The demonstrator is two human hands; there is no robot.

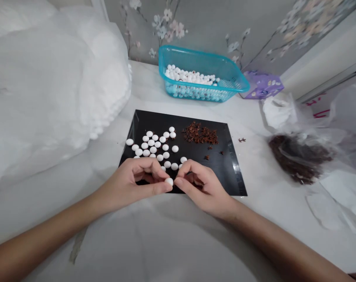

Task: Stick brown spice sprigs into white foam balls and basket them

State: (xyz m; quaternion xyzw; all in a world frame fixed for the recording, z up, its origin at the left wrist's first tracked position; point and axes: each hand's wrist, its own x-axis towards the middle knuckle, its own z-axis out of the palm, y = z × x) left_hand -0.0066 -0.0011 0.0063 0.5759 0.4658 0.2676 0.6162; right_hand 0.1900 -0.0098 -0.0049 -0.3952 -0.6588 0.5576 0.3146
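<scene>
My left hand (133,182) and my right hand (203,188) meet above the near edge of a black sheet (224,168). Between their fingertips is a small white bead (168,181), pressed by my left thumb and right forefinger. Several similar beads (154,145) lie on the left of the sheet, some partly hidden behind my fingers. A heap of dark reddish-brown dried bits (200,133) sits on the sheet's right half, with a few stray pieces nearby.
A turquoise plastic basket (204,55) of white beads stands behind the sheet on a white marble-look table (248,235). A large translucent bag of white material (57,90) fills the left. A clear bag of brown bits (298,158), white crumpled paper (279,111) and a purple box (262,84) lie right.
</scene>
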